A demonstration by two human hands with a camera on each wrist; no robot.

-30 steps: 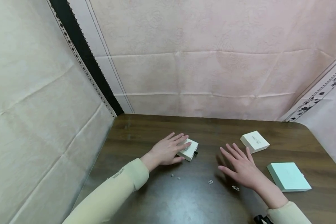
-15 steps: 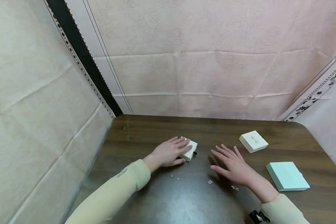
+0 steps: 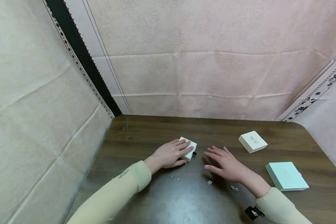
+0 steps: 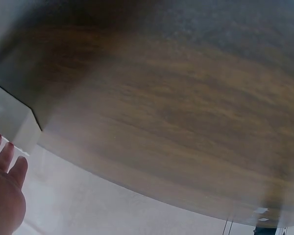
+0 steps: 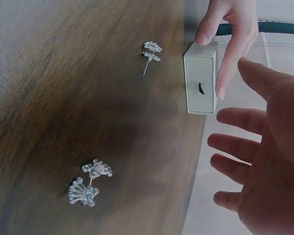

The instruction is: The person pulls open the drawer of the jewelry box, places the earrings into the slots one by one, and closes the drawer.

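Observation:
My left hand (image 3: 169,154) lies over a small white drawer-style box (image 3: 188,157), its fingers stretched across the lid and the thumb along the near left side. A black pull tab (image 5: 201,88) sticks out of the box's front face in the right wrist view. My right hand (image 3: 226,165) hovers to the right of this box, palm down with fingers extended, holding nothing. Below the right hand lie sparkling silver earrings (image 3: 209,182), with another sparkling silver piece (image 3: 234,188) further right. In the left wrist view the fingers (image 4: 17,171) overlap the edge of the box.
A second white box (image 3: 253,142) stands at the back right of the dark wooden table (image 3: 145,130). Nearer is a mint-green box (image 3: 287,176). Two tiny silver pieces (image 3: 171,176) lie in front of the left hand. Cloth-covered walls (image 3: 212,77) rise behind and beside the table.
My right hand has moved left, towards the small white box under the left hand. The left hand has settled slightly further onto that box.

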